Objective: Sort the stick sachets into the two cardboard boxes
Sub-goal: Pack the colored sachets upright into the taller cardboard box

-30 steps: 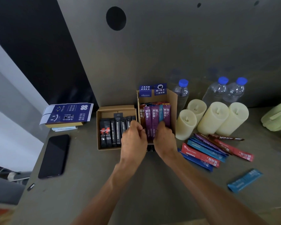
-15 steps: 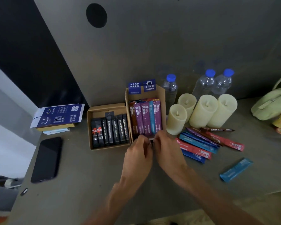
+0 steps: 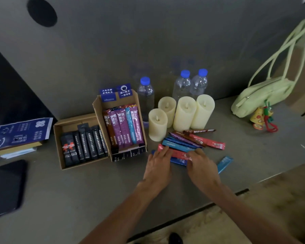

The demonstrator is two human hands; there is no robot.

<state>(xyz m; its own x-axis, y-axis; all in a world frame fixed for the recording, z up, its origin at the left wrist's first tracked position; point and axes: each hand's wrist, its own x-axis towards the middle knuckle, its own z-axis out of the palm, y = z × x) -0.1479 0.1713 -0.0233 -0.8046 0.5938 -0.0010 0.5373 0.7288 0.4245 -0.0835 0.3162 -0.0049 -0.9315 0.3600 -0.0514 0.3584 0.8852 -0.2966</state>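
Observation:
Two cardboard boxes stand side by side on the grey table. The left box (image 3: 57,136) holds several black stick sachets (image 3: 85,145). The right box (image 3: 97,110) holds purple, brown and blue sachets (image 3: 124,126). To its right lies a loose pile of red, blue, purple and brown sachets (image 3: 183,143). My left hand (image 3: 159,166) rests with its fingers on the pile's near left end. My right hand (image 3: 200,164) touches the pile's near edge over a red sachet (image 3: 180,154). One blue sachet (image 3: 224,163) lies apart, right of my right hand.
Several cream candles (image 3: 184,113) and three water bottles (image 3: 181,85) stand behind the pile. A green handbag (image 3: 264,94) sits far right. A black phone (image 3: 6,187) and blue-printed packets (image 3: 19,133) lie at the left. The table edge (image 3: 236,192) runs near my right forearm.
Both hands have left the front of the right box and moved right onto the loose pile of sachets. The camera view has shifted to the right.

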